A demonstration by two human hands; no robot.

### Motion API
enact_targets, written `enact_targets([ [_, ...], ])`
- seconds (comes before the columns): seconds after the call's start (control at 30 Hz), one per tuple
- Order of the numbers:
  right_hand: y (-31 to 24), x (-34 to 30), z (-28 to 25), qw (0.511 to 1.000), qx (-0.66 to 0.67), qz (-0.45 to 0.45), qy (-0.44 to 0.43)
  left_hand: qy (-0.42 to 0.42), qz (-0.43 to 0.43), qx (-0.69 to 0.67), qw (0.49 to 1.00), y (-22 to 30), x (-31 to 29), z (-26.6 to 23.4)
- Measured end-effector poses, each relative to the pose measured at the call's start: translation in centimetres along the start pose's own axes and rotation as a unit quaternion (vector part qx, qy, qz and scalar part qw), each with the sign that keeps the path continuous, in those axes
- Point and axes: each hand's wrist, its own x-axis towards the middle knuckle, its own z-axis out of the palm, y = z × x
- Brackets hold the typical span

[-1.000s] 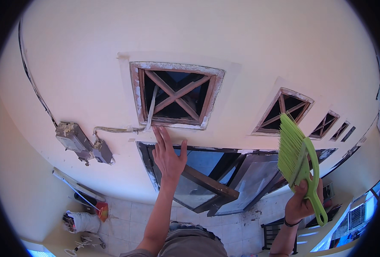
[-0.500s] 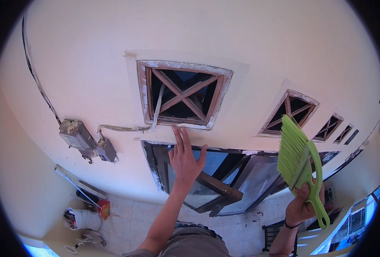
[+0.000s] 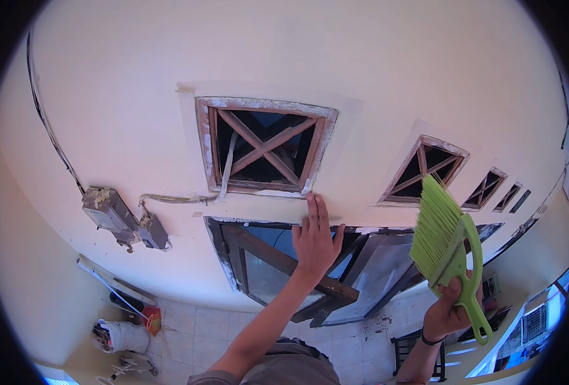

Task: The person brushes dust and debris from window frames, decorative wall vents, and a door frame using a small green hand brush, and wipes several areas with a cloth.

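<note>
My left hand [image 3: 316, 240] reaches up to the wall, fingers stretched out. Its fingertips are at the lower right corner of a square vent frame [image 3: 330, 128], whose brown wood has worn white paint round it and crossed bars inside. My right hand [image 3: 450, 311] is closed round the handle of a bright green hand brush [image 3: 465, 256]. The brush is held upright at the right, bristles up and to the left, apart from the wall. A pale strip [image 3: 228, 165] hangs at the left side of the vent.
Below the vent are dark-framed windows [image 3: 252, 250], one sash swung outward. Left on the wall sit a grey meter box [image 3: 108, 212] and cable. More crossed vents [image 3: 425, 170] continue rightward. On the tiled floor [image 3: 198, 327] stand a white sack [image 3: 121, 335] and a long-handled tool.
My left hand has slid right along the vent's lower edge to its corner. The view has shifted slightly. My right hand still holds the brush in much the same place.
</note>
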Motion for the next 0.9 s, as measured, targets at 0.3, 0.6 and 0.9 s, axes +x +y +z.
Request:
enact_targets([
  [0.3, 0.3, -0.3, 0.0, 1.000, 0.005, 0.025, 0.017, 0.026, 0.048, 0.035, 0.998, 0.9, 4.0, -2.1],
  [0.6, -1.3, 0.1, 1.6, 0.994, 0.077, 0.031, 0.064, 0.077, 0.075, 0.013, 0.994, 3.2, 10.4, -7.0],
  [0.9, -5.4, 4.7, 8.5, 0.990, 0.010, -0.117, 0.075, 0.035, 0.084, -0.095, 0.991, -2.7, 0.5, -10.3],
])
